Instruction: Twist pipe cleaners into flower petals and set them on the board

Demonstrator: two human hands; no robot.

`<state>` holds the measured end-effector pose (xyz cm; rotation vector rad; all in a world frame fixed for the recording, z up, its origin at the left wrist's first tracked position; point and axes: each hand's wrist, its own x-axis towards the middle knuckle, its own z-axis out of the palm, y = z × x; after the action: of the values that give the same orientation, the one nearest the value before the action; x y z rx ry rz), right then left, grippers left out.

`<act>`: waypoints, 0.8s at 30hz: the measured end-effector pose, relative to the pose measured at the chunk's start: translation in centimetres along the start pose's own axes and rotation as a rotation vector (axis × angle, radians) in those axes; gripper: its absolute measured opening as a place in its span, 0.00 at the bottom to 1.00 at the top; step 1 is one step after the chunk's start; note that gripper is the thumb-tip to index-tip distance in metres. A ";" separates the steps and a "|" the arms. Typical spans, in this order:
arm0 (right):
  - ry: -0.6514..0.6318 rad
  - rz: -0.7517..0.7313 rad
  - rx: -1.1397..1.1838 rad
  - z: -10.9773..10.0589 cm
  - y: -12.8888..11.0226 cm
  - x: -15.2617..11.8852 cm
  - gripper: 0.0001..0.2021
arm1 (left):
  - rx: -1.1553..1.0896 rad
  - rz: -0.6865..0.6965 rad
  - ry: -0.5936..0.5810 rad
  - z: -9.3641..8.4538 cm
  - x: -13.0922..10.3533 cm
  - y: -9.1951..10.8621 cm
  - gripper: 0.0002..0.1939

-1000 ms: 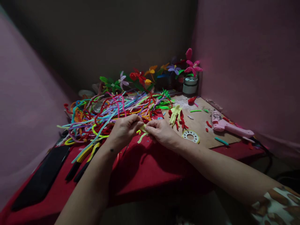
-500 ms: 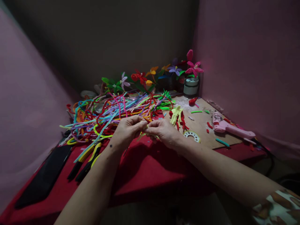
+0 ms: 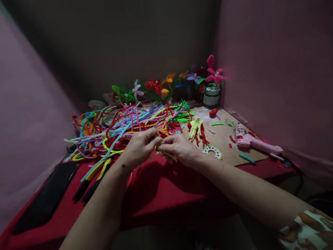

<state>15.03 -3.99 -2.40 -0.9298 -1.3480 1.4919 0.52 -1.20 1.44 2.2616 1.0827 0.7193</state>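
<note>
My left hand (image 3: 142, 145) and my right hand (image 3: 179, 147) meet above the front of the red cloth, fingertips nearly touching. Both are pinched on a thin pale yellow pipe cleaner (image 3: 174, 158), mostly hidden by the fingers; a strip of it shows below my right hand. Behind my left hand spreads a tangled heap of coloured pipe cleaners (image 3: 125, 121). Right of the hands, yellow pipe-cleaner pieces (image 3: 196, 127) lie over red ones on a brown board (image 3: 223, 152), near a white ring with holes (image 3: 212, 152).
A pink glue gun (image 3: 256, 143) lies on the board's right side. Yellow-black pliers (image 3: 95, 178) and a black flat object (image 3: 47, 198) are at left on the red cloth (image 3: 163, 194). Pipe-cleaner flowers (image 3: 154, 85) and a pale jar (image 3: 211, 97) stand behind.
My left fingertips have shifted slightly left, and my right hand has tilted a little. More of the pale yellow strip shows under my right hand.
</note>
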 end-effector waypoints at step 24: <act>0.202 -0.173 -0.372 0.2 0.5 0.3 0.11 | -0.186 -0.195 0.376 2.0 0.3 -0.4 0.15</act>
<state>14.67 -3.83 -2.85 -1.1305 -1.5395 1.0057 1.82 -1.21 -0.16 1.8769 1.3241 1.1400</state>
